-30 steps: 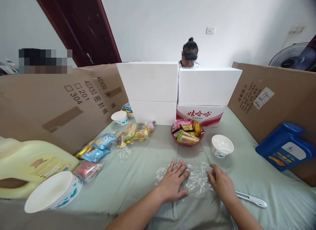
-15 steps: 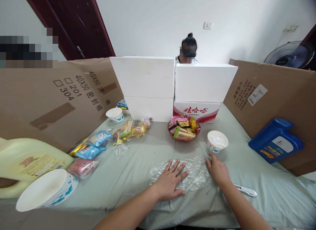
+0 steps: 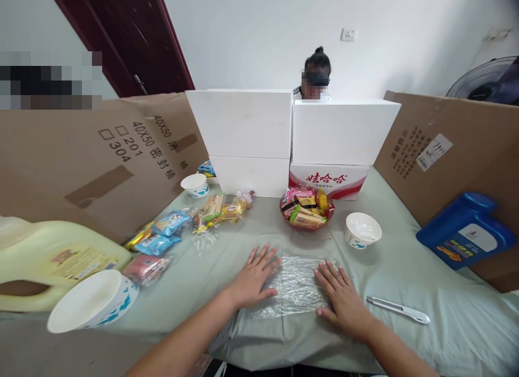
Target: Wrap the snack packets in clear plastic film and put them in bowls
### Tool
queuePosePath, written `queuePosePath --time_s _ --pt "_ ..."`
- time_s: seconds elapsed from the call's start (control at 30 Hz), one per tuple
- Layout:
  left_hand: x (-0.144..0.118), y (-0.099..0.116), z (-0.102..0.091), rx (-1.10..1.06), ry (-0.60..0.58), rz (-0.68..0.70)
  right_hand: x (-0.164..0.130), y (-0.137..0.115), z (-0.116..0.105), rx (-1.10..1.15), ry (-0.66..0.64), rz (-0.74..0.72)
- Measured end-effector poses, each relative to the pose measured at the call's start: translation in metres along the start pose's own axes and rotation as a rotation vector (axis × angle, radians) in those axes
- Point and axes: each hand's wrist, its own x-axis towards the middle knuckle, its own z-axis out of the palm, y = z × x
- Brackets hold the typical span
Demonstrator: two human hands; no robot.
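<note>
A crinkled sheet of clear plastic wrap [image 3: 295, 284] lies flat on the pale green cloth in front of me. My left hand [image 3: 253, 275] rests palm down on its left edge with fingers spread. My right hand [image 3: 339, 297] presses flat on its right edge, fingers apart. Neither hand grips anything. Just beyond the wrap stands a red bowl of wrapped snacks [image 3: 307, 210], with a white paper bowl [image 3: 362, 229] to its right.
A white utility knife [image 3: 398, 309] lies right of my right hand. Loose snack packets [image 3: 190, 224], a large white bowl [image 3: 92, 301] and a yellow jug [image 3: 52, 261] are at the left; a blue jug [image 3: 466, 237] at the right. Cardboard walls, white boxes [image 3: 292, 139], and a person behind them.
Both hands slid outward and toward me over the plastic wrap, which now lies flatter and more stretched. The right hand came off the cloth onto the wrap's right edge.
</note>
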Motion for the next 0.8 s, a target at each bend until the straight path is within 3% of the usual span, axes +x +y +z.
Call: queuePosePath --time_s 0.07,0.2,0.4,0.5,0.6,0.7,0.8 --pt "-0.021 -0.003 -0.005 -0.014 0.073 0.032 -0.013 0.003 -0.006 0.028 0.020 -0.011" --pt "-0.056 0.007 -0.003 -0.113 0.074 0.102 -0.041 0.008 -0.009 0.063 0.054 0.040" --pt "-0.068 0.013 0.000 -0.243 0.166 0.117 -0.058 0.007 -0.012 0.089 0.149 0.034" --pt "-0.061 0.012 0.000 -0.365 0.238 -0.047 -0.053 0.003 -0.022 0.225 0.142 0.113" --pt "-0.046 0.011 0.005 -0.415 0.295 -0.324 -0.038 0.003 -0.026 0.364 0.117 0.301" --pt "-0.028 0.009 0.011 -0.313 0.304 -0.542 -0.015 0.007 -0.019 0.264 0.095 0.451" --pt "-0.012 0.007 0.018 -0.109 0.267 -0.591 0.003 0.009 -0.005 0.087 0.078 0.537"
